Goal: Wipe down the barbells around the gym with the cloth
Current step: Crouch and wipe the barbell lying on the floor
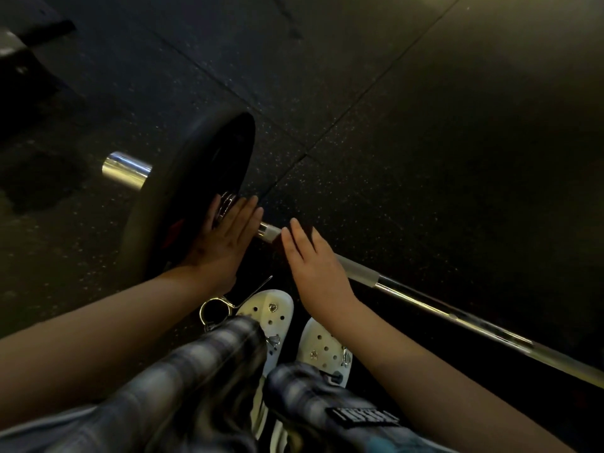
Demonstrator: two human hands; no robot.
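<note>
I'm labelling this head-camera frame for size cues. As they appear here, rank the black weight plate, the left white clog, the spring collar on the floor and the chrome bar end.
1. weight plate
2. left clog
3. spring collar and chrome bar end: look alike, so not ranked; the collar lies nearer the camera.

Both arms extended fwd, left hand [225, 237] & right hand [318, 273] flat, fingers straight, no grip.

Your clogs [271, 313] are white and your trousers [196, 371] grey plaid. You face a silver bar [425, 302], black plate [196, 178], and speckled black floor [392, 125].
</note>
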